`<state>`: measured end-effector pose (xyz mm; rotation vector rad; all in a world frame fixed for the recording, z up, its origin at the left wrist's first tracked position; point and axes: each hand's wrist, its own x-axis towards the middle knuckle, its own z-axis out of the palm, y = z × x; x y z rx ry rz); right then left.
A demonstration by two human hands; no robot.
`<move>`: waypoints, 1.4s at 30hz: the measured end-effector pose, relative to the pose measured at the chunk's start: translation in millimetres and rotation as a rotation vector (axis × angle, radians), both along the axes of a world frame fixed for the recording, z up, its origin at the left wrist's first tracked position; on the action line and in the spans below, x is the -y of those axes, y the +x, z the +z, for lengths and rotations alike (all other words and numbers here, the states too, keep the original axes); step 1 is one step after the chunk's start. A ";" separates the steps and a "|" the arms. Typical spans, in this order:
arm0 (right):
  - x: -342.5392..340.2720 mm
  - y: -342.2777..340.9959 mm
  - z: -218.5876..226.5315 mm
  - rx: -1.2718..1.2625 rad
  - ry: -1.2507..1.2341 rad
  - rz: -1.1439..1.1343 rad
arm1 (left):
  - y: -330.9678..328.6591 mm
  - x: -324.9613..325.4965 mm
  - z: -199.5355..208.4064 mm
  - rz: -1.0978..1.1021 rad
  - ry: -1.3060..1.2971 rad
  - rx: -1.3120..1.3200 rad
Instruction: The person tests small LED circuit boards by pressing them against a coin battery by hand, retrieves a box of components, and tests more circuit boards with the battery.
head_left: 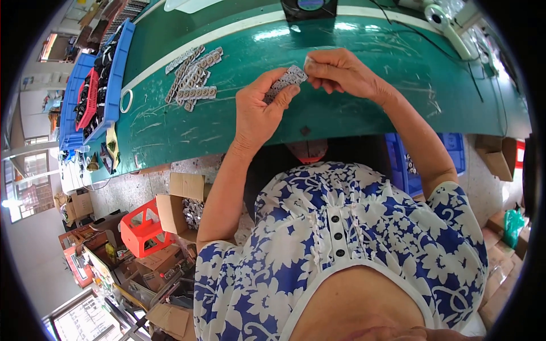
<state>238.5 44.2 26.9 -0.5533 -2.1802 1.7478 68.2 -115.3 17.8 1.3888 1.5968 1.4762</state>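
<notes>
- The left hand is wrapped around a small bundle of grey segmented strips; its fingers are closed on the bundle, with the thumb lying along the near side.
- The bundle is held up above the green surface, slanting so that its upper end points toward the right hand.
- The right hand is at that upper end, thumb and forefinger brought together and the other fingers curled in beneath; whether they grip the end of a strip or a small separate piece, I cannot tell.
- To the left of the left hand, a loose pile of similar strips lies on the surface, crossing one another at different angles, with round shapes showing along several of them.
- Farther left, a white ring lies flat, near a long blue bin.
- The bin contains dark items and a red basket.
- At the far edge, beyond the hands, is a dark device.
- Below the surface on the left, an open cardboard box with shiny pieces inside is just beside a red stool.
</notes>
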 end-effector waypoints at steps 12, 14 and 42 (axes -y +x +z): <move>43.6 67.8 26.5 0.128 0.184 0.160 | 30.1 20.0 39.1 -0.283 -0.203 -0.112; 38.9 67.4 25.6 0.090 0.269 0.142 | 24.6 8.2 39.1 -0.308 -0.216 -0.101; -88.0 -22.6 -32.8 0.035 -0.032 -0.032 | -35.2 -136.4 -36.8 -0.099 0.193 -0.355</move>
